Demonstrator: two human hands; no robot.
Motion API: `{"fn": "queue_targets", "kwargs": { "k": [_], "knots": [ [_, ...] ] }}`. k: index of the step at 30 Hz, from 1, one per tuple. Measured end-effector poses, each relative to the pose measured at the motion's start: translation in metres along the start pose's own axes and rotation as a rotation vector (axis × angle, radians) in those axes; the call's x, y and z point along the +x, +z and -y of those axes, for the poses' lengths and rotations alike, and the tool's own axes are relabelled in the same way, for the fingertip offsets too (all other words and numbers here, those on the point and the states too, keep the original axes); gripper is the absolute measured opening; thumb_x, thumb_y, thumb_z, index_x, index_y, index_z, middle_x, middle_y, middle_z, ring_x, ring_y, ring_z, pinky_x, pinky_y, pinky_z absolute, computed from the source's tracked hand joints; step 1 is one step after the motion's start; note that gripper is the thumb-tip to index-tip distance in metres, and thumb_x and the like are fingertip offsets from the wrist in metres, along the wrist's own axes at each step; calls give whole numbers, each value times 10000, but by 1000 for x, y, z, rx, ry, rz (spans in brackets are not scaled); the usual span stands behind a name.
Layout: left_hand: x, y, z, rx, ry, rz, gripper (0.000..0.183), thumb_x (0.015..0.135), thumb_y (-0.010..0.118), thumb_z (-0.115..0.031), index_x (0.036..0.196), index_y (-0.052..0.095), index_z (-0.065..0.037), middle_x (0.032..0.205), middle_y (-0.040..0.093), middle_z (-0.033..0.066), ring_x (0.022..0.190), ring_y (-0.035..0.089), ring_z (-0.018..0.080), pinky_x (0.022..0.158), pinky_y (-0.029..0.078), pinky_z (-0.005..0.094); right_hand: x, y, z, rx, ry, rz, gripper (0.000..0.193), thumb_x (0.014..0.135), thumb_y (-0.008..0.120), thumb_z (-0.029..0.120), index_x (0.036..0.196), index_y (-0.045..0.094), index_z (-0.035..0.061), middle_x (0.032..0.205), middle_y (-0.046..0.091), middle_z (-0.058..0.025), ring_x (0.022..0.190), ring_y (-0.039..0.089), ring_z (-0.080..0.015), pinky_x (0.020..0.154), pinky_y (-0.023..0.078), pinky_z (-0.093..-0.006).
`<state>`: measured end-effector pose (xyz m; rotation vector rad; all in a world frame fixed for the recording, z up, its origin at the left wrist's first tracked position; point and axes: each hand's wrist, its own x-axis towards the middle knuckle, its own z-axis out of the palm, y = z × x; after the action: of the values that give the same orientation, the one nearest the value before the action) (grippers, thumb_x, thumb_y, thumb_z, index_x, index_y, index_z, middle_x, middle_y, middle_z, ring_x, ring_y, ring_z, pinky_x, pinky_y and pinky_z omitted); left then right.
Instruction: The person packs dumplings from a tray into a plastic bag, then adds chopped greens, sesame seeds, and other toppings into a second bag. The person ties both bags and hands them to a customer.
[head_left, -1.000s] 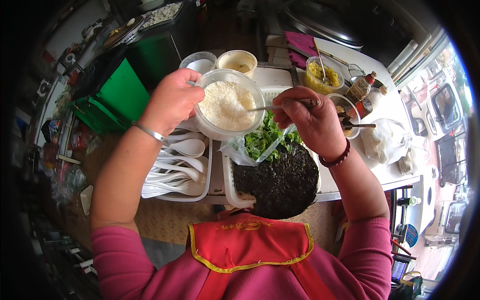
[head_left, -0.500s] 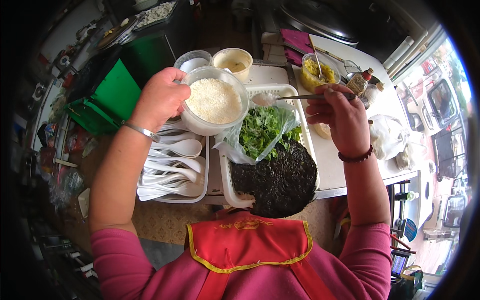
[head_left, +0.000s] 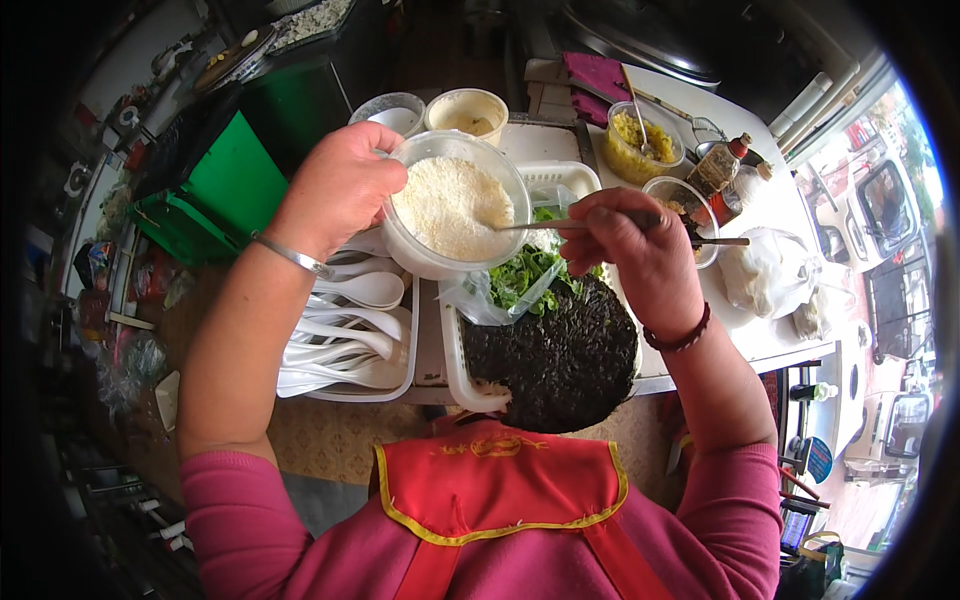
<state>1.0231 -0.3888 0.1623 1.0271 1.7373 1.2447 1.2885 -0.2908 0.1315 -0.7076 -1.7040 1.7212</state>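
My left hand grips the rim of a clear plastic tub that holds pale, off-white granules. A metal spoon is in my right hand, fingers closed round its handle, with its bowl dipped into the granules. Below the tub, chopped green herbs sit in a clear plastic bag. A dark round sheet of dried seaweed lies beside them in a white plastic basket, overhanging its near edge.
White soup spoons fill a tray left of the basket. Two tubs, one cream-coloured, stand behind. On the right are a bowl of yellow chopped food, a round tub with a spoon, a sauce bottle and a white plastic bag.
The spoon has moved from above the basket, where it held a white heap, leftward into the tub. My left hand has shifted the tub slightly right. The round tub at right is now uncovered.
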Motion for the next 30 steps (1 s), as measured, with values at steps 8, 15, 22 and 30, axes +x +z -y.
{"fn": "queue_targets", "kwargs": {
  "k": [8, 15, 22, 30],
  "knots": [
    [6, -7, 6, 0, -28, -24, 254, 778, 566, 8, 1027, 590, 57, 692, 574, 48, 517, 486, 78, 434, 357, 222, 1, -23, 7, 428, 262, -214, 273, 976, 482, 184, 1104, 583, -35, 935, 695, -188, 751, 700, -261, 638, 603, -371],
    [10, -18, 12, 81, 6, -137, 261, 773, 571, 6, 1029, 590, 57, 721, 583, 48, 554, 498, 80, 470, 381, 234, -12, -35, 12, -276, -68, -128, 167, 933, 534, 57, 1044, 636, -14, 897, 690, -120, 737, 683, -200, 642, 578, -337],
    [7, -47, 17, 32, 24, -218, 281, 798, 575, -78, 1072, 609, -21, 747, 610, 5, 542, 481, 37, 425, 324, 188, 15, -25, 28, -459, -417, -145, 146, 935, 568, 33, 1041, 663, 0, 906, 697, -80, 774, 678, -140, 647, 551, -259],
    [-19, -99, 36, -63, 89, -383, 311, 838, 551, -78, 1135, 610, -9, 805, 610, -29, 534, 433, 2, 425, 301, 161, 211, 0, -84, -381, -56, -278, 189, 926, 582, 243, 975, 679, 88, 692, 674, -67, 536, 625, -113, 490, 496, -263]
  ]
}}
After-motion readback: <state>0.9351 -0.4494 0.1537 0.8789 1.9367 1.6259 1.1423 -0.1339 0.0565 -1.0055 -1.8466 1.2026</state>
